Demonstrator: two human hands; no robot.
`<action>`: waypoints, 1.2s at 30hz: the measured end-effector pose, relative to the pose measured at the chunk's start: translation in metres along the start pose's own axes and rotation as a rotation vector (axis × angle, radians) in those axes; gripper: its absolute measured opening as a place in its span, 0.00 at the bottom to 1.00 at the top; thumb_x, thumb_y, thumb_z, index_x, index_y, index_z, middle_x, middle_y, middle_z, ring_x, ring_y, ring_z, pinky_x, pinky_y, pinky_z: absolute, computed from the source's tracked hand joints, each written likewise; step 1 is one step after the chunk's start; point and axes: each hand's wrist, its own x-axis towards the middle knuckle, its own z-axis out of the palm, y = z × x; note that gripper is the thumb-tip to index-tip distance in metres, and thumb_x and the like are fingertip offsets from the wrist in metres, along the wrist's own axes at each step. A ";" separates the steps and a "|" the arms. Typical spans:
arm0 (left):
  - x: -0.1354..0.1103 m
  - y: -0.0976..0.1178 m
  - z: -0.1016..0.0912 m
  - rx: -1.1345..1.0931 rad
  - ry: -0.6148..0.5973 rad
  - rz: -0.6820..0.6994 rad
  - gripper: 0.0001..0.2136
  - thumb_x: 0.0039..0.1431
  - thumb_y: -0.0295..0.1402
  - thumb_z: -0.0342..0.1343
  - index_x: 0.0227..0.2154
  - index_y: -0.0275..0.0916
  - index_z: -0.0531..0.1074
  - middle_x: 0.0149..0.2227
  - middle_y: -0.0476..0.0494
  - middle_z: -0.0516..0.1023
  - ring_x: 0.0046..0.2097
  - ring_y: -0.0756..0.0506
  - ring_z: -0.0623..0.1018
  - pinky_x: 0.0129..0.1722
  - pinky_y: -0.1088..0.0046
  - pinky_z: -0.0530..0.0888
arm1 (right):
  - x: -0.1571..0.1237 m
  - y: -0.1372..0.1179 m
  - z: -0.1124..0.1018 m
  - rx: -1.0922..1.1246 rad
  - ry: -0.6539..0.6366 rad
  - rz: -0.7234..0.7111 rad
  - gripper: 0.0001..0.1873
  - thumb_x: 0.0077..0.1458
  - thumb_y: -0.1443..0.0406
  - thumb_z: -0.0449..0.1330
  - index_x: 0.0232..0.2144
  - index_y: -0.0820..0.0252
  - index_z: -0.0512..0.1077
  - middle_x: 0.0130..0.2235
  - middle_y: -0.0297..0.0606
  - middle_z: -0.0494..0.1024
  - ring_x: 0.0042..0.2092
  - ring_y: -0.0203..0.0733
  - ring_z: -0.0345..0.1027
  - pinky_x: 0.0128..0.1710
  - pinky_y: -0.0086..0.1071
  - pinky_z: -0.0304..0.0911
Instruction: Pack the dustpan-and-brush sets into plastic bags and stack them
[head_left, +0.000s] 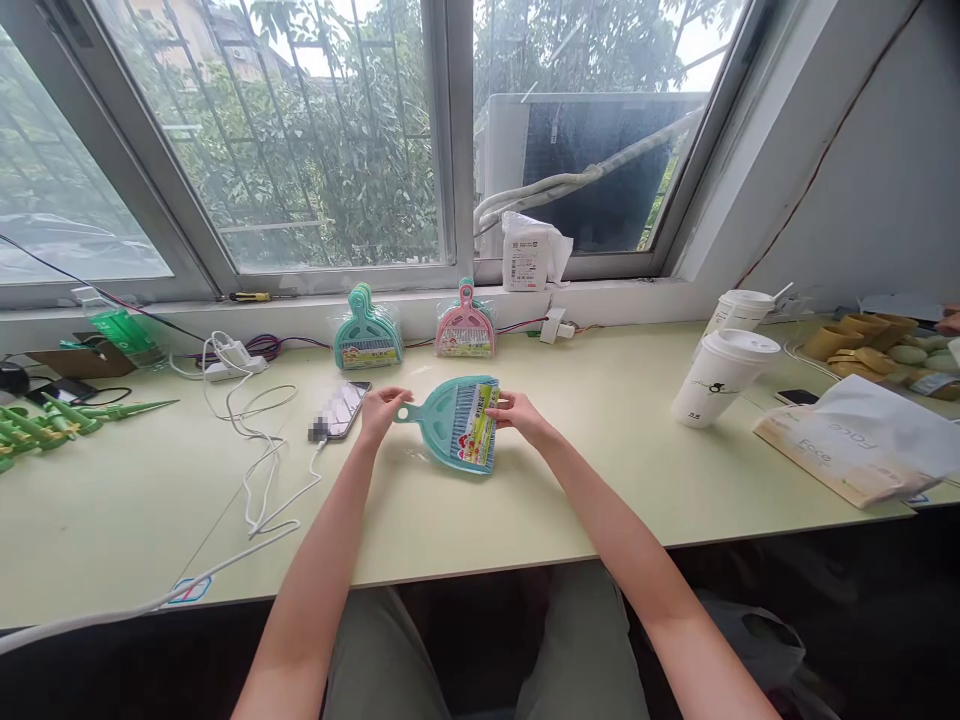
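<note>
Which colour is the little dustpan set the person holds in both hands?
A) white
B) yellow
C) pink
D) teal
D: the dustpan set between the left hand and right hand is teal; a pink set stands apart by the window.

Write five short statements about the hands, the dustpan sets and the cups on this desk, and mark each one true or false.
1. Both hands hold the teal dustpan set. True: the left hand is at its handle, the right hand at its labelled edge.
2. A phone lies right of the right hand. False: it lies left of the left hand, with a white cable plugged in.
3. Two more dustpan sets lean by the window: a teal set and a pink set. True.
4. The two white cups lie on their sides. False: both stand upright with lids on.
5. The held set is pink. False: it is teal.
</note>
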 end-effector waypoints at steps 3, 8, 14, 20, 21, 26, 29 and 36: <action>0.007 -0.011 -0.035 0.254 0.470 -0.029 0.13 0.53 0.40 0.57 0.36 0.36 0.76 0.43 0.32 0.78 0.50 0.35 0.75 0.54 0.53 0.65 | 0.004 -0.002 -0.015 0.110 0.179 -0.036 0.17 0.40 0.70 0.70 0.36 0.62 0.75 0.33 0.40 0.82 0.35 0.45 0.77 0.39 0.41 0.75; 0.004 -0.007 -0.053 0.557 0.782 -0.016 0.40 0.51 0.35 0.58 0.64 0.29 0.47 0.68 0.23 0.36 0.68 0.30 0.36 0.62 0.40 0.38 | 0.009 0.003 -0.028 0.294 0.408 -0.047 0.12 0.44 0.73 0.66 0.34 0.61 0.72 0.35 0.39 0.81 0.37 0.41 0.76 0.45 0.40 0.74; -0.029 0.022 0.041 -0.215 -0.024 -0.123 0.31 0.56 0.50 0.52 0.60 0.43 0.57 0.59 0.32 0.64 0.59 0.35 0.67 0.55 0.54 0.67 | 0.007 0.016 -0.002 0.304 0.316 -0.046 0.12 0.45 0.71 0.66 0.34 0.59 0.71 0.36 0.38 0.81 0.37 0.41 0.77 0.44 0.38 0.75; -0.033 -0.002 0.066 -0.353 -0.245 -0.333 0.29 0.48 0.50 0.60 0.51 0.42 0.65 0.42 0.41 0.77 0.40 0.41 0.78 0.36 0.66 0.75 | 0.011 0.013 -0.011 0.092 0.170 0.268 0.10 0.51 0.62 0.65 0.33 0.63 0.73 0.28 0.45 0.81 0.30 0.45 0.77 0.29 0.36 0.75; -0.028 -0.007 0.062 -0.354 -0.191 -0.339 0.27 0.48 0.51 0.59 0.49 0.41 0.67 0.39 0.42 0.77 0.39 0.42 0.78 0.35 0.67 0.74 | 0.011 0.011 -0.020 0.102 0.215 0.302 0.10 0.53 0.61 0.63 0.32 0.64 0.74 0.26 0.45 0.80 0.29 0.45 0.76 0.27 0.35 0.74; -0.012 -0.020 0.049 -0.324 -0.073 -0.349 0.25 0.48 0.53 0.56 0.43 0.40 0.70 0.30 0.47 0.74 0.30 0.46 0.76 0.29 0.72 0.71 | 0.014 0.000 -0.067 0.400 0.621 0.158 0.25 0.65 0.57 0.43 0.30 0.65 0.73 0.25 0.45 0.77 0.25 0.37 0.74 0.26 0.29 0.72; -0.017 -0.015 0.051 -0.299 -0.068 -0.330 0.23 0.49 0.53 0.55 0.41 0.41 0.70 0.29 0.48 0.73 0.29 0.47 0.74 0.28 0.72 0.69 | 0.011 -0.003 -0.094 0.480 0.689 0.106 0.36 0.65 0.52 0.31 0.29 0.63 0.73 0.26 0.48 0.77 0.26 0.39 0.74 0.24 0.32 0.72; -0.024 -0.007 0.058 -0.252 -0.112 -0.221 0.25 0.47 0.55 0.55 0.39 0.38 0.72 0.33 0.45 0.75 0.36 0.43 0.74 0.35 0.68 0.70 | -0.009 -0.008 -0.145 0.512 0.930 -0.054 0.28 0.64 0.49 0.33 0.26 0.55 0.64 0.28 0.42 0.77 0.28 0.35 0.74 0.26 0.28 0.70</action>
